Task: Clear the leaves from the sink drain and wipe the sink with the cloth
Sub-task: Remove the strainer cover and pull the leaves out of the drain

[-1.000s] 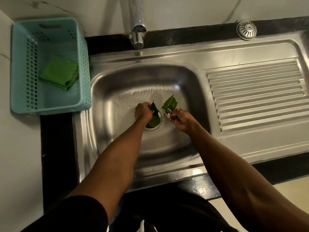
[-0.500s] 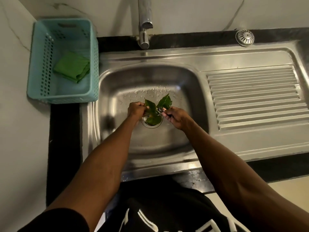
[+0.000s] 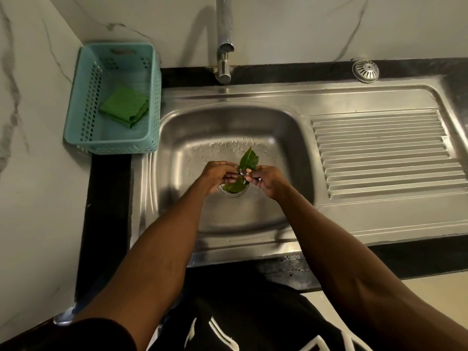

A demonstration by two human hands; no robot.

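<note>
Both my hands meet over the round drain (image 3: 234, 193) in the steel sink basin (image 3: 192, 138). My right hand (image 3: 268, 179) pinches the stems of green leaves (image 3: 248, 159) that stick up between the hands. My left hand (image 3: 219, 173) has its fingertips at the same stems, pinching them from the other side. Another green leaf (image 3: 234, 187) lies on the drain below the fingers, partly hidden. The folded green cloth (image 3: 124, 106) lies in the teal basket (image 3: 83, 117) at the left.
The tap spout (image 3: 224, 46) hangs over the basin's back edge. A ribbed draining board (image 3: 385, 153) fills the sink's right side. A round metal strainer cap (image 3: 366, 70) sits on the black counter behind it. Water drops dot the basin's far floor.
The two hands have come together over the drain. The leaves that each hand held apart are now bunched at one point between the fingers. The view has shifted.
</note>
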